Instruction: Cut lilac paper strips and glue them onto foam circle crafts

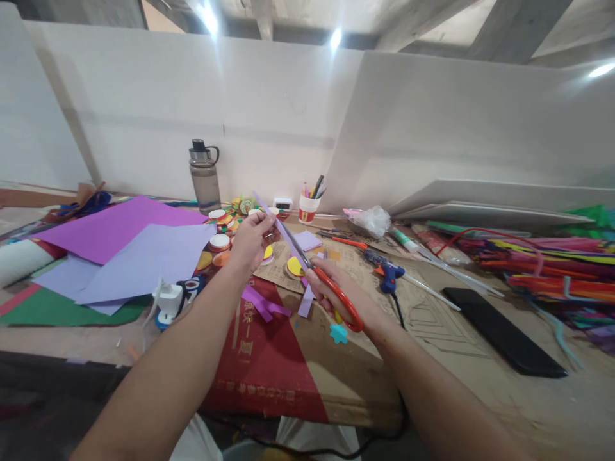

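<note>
Left hand [254,238] is pinching strip [287,239] between fingertips; right hand [337,273] is gripping scissors [342,298], fingers curled. Strip is running along blades, between hands, over bench [96,338], back from front edge.

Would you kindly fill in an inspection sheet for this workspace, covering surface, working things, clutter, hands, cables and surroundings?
Surface: printed cardboard, red and brown.
Working things: red-handled scissors, blades at a lilac paper strip.
Clutter: purple offcuts, glue gun, black phone, water bottle.
Hands: left hand pinches the strip; right hand grips the scissors.
Cables: black cord from the glue gun; another dark stretch below the front edge, connection unclear.
Surroundings: white panels behind, bright lights overhead.
</note>
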`<action>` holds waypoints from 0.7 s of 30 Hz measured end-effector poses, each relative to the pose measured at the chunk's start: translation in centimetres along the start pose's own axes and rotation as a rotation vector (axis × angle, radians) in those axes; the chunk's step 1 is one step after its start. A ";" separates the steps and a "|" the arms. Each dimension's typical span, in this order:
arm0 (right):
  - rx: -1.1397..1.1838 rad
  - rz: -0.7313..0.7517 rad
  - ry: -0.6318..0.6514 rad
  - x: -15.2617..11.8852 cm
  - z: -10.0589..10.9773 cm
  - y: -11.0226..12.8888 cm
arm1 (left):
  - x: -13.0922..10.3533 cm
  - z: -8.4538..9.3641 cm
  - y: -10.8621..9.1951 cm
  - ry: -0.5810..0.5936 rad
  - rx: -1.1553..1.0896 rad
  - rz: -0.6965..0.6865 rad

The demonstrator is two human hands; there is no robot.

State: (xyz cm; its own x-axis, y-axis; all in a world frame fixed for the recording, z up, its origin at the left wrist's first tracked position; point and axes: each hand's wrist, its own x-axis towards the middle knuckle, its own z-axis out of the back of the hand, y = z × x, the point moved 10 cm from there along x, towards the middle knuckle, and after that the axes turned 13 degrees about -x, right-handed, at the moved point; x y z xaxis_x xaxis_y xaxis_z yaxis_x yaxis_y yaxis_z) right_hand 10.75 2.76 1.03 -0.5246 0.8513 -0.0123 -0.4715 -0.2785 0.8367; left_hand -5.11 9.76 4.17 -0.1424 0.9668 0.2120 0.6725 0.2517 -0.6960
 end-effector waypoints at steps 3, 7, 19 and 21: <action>0.009 0.002 -0.003 -0.1 0.0 0.1 | 0.0 0.0 0.0 -0.002 -0.007 0.002; 0.008 0.010 -0.001 -0.1 0.0 0.2 | 0.0 0.0 0.1 -0.010 -0.007 0.010; 0.031 0.008 -0.008 -0.2 0.0 0.2 | 0.0 -0.1 0.2 0.003 -0.031 0.028; 0.032 0.004 -0.006 -0.2 0.0 0.3 | 0.0 -0.1 0.3 0.002 -0.032 0.034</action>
State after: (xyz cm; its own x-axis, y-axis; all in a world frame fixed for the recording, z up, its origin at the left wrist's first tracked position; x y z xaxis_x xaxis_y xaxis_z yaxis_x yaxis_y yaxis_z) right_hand 10.72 2.53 1.26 -0.5222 0.8528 -0.0060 -0.4463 -0.2673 0.8540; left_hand -4.87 9.86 4.05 -0.1171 0.9748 0.1899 0.7000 0.2167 -0.6805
